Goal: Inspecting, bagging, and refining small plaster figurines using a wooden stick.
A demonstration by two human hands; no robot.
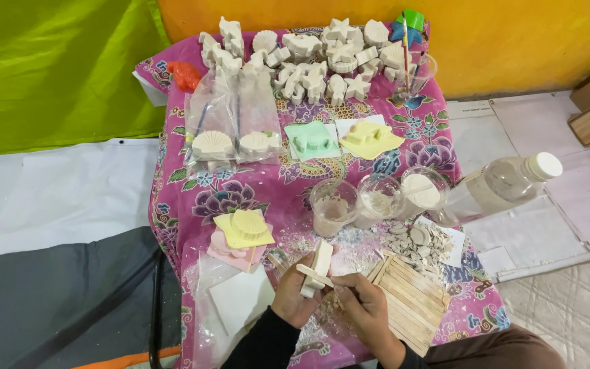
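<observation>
We see the left hand [297, 295] closed around a white plaster figure [318, 266], held just above the flowered table cloth [192, 198]. The right hand [363, 305] grips a flat wooden stick [314, 275] lying across the figure, beside a wooden stick mat [411, 292].

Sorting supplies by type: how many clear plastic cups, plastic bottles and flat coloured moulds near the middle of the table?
Clear plastic cups: 3
Plastic bottle: 1
Flat coloured moulds (green, yellow): 2
Total: 6
</observation>
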